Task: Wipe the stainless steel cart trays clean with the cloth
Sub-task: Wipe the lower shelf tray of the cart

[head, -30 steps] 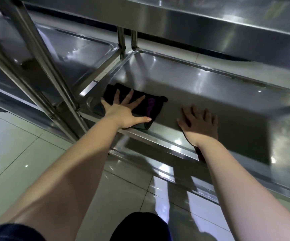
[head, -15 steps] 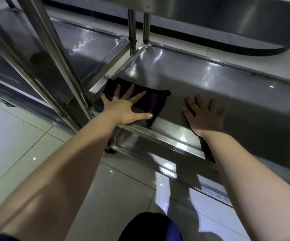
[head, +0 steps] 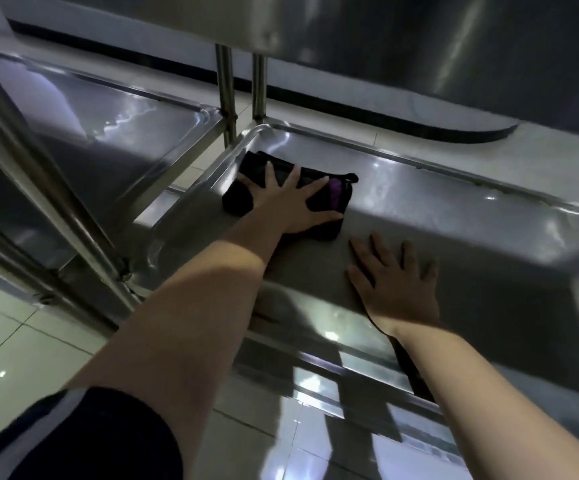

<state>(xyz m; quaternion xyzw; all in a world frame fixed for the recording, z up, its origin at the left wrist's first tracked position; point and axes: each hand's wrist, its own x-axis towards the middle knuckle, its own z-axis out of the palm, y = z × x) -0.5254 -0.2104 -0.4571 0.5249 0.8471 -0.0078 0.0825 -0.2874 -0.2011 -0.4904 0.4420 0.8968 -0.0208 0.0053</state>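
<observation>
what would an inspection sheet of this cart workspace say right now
surface: steel tray, shiny with light glare; no dirt can be made out in this dim, blurred view
job's things: dark cloth with a purple patch, bunched near the tray's far left corner
clutter: nothing seen
grippers: left hand pressed flat on the cloth, fingers spread; right hand flat on the bare tray beside it, apart from the cloth
cables: nothing seen
surroundings: neighbouring tray to the left, upper shelf overhead, posts at the trays' far corners, tiled floor below
</observation>
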